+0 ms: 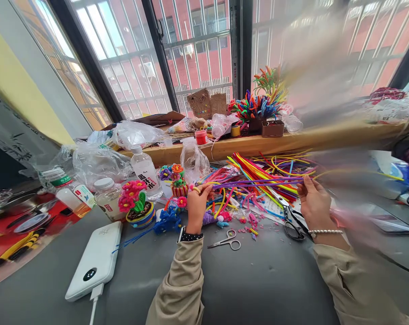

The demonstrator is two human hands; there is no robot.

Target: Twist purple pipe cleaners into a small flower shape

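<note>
Purple pipe cleaners (258, 182) stretch level between my two hands above the worktable. My left hand (196, 205) pinches their left end, fingers closed, with a bit of yellow pipe cleaner at the fingertips. At the other end, my right hand (313, 203) has thumb and fingers closed on the purple strands. A yellow pipe cleaner (356, 172) runs out to the right from beside that hand; whether the hand grips it I cannot tell. Small scissors (229, 241) lie below the strands, and black-handled scissors (289, 221) lie just left of my right wrist.
A pile of coloured pipe cleaners (265, 171) lies behind my hands, with pink scraps (253, 221) nearer. To the left stand a pink flower pot (140, 214), bottles (145, 174) and a white power bank (96, 257). A blurred shape covers part of the right side.
</note>
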